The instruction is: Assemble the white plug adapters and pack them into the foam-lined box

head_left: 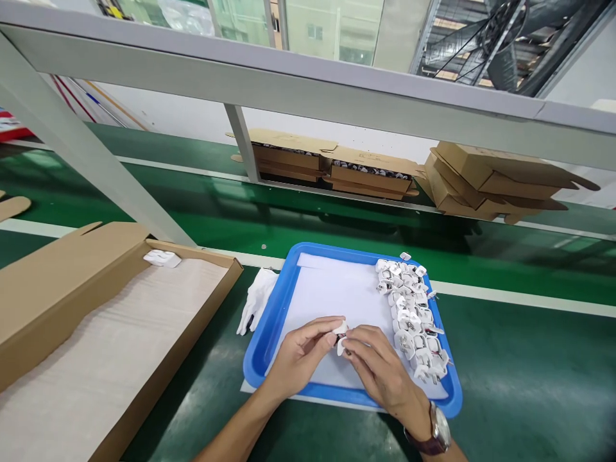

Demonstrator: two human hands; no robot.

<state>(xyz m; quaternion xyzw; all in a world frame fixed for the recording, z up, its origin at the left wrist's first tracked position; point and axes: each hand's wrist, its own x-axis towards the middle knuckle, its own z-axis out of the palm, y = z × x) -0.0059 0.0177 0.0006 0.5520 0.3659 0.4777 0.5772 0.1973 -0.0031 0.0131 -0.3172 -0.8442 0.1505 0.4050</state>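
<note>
Over the front half of a blue tray (pixel 257 340) lined with white sheet, my two hands meet at their fingertips. My left hand (pixel 301 359) pinches a small white plug housing (pixel 341 328). The fingers of my right hand (pixel 380 366) close on a flat white piece (pixel 341 347) just below it; something dark shows between the two, and whether they are joined I cannot tell. Fingers partly cover both pieces. Along the tray's right side lie several white plug parts (pixel 409 314), some with metal pins and short wires, packed close together.
A white glove (pixel 258 298) lies against the tray's left edge. Farther left is an open cardboard box (pixel 192 340) with white lining and a small white packet (pixel 162 258). Cardboard boxes (pixel 370 176) stand behind a grey frame (pixel 308 80) across the green work surface.
</note>
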